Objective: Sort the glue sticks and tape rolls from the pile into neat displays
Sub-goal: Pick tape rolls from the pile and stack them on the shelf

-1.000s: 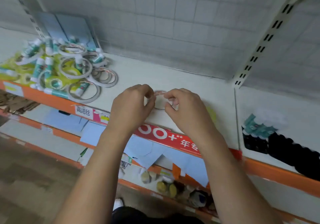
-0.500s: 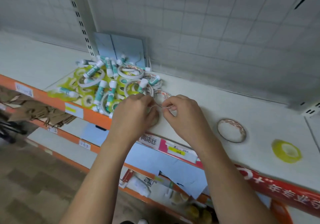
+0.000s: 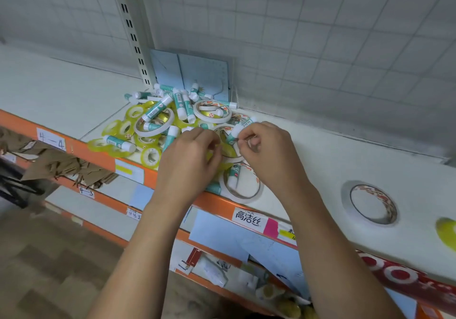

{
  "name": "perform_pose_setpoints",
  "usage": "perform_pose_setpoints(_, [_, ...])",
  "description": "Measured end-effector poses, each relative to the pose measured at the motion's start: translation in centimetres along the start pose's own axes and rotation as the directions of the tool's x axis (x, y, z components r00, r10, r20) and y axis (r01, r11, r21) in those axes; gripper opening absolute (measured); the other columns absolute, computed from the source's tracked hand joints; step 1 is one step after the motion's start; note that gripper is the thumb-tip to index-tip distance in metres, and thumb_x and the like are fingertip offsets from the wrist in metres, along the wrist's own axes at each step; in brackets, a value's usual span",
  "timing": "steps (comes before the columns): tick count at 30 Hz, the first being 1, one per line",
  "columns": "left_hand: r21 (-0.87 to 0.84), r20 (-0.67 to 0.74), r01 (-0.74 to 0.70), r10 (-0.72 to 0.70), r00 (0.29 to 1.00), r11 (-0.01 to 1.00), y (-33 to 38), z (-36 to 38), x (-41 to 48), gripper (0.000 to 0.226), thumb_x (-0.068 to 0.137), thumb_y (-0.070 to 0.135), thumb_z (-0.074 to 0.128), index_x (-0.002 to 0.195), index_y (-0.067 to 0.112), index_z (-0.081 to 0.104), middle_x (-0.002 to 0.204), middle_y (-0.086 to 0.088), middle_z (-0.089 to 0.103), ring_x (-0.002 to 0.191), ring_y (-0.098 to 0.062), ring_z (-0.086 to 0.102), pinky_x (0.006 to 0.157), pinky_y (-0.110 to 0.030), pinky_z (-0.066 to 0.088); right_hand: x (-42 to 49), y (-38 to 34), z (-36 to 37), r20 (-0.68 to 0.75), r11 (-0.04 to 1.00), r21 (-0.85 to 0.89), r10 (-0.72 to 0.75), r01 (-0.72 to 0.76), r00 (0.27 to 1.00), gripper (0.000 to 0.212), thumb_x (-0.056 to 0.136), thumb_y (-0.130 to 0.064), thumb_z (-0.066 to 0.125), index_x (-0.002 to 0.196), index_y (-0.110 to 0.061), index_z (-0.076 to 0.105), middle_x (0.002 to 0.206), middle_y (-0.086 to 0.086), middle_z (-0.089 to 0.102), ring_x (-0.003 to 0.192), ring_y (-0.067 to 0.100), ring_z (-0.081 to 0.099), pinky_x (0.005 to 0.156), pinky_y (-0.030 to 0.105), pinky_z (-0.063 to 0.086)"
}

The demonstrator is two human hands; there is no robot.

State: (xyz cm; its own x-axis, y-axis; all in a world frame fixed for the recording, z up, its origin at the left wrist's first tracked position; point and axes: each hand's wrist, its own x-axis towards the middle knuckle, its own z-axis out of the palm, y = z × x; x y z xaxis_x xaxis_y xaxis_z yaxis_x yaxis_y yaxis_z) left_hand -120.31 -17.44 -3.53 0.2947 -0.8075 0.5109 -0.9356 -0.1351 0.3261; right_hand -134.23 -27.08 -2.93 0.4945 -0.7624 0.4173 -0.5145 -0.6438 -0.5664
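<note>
While the white shelf [image 3: 333, 160] is carrying the jumbled pile [image 3: 158, 121], we are picking at its near edge. Our left grip [image 3: 190, 168] is curling over yellow tape, hold unclear. Our right grip [image 3: 269, 155] is pinching tight. A tape roll [image 3: 372, 204] is lying well apart, probably seeding a display. The pinched glue stick [image 3: 234, 134] is sitting atop the pile's rolls, likely being freed for sorting.

Right hand [image 3: 269, 155] seemingly pinches a glue stick [image 3: 234, 135] beside left hand [image 3: 188, 163], over the pile [image 3: 158, 121].
</note>
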Motion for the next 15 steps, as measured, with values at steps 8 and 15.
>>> perform_pose_setpoints(8, [0.023,-0.071,0.146,-0.144,0.987,0.989,-2.4,0.0,0.2,0.020,0.090,0.026,0.059,0.107,0.016,0.059,0.100,0.001,0.057,0.078,-0.024,0.057,0.054,-0.035,0.046,2.0,-0.2,2.8,0.093,0.987,-0.058,0.152,-0.147,0.984,0.035,0.091,-0.024,0.061,0.125,-0.016,0.053,0.114,0.006,0.058,0.103,0.022,0.056,0.083,0.037,0.049])
perform_pose_setpoints(15, [0.050,0.002,0.286,-0.286,0.958,0.957,-3.4,1.5,0.3,0.039,0.093,0.026,0.057,0.126,0.005,0.050,0.115,-0.013,0.054,0.097,-0.033,0.058,0.069,-0.042,0.049,1.6,-0.5,2.6,0.022,0.990,0.096,0.104,-0.105,0.994,0.016,0.089,-0.025,0.067,0.101,-0.018,0.060,0.095,0.001,0.061,0.088,0.018,0.057,0.076,0.037,0.051])
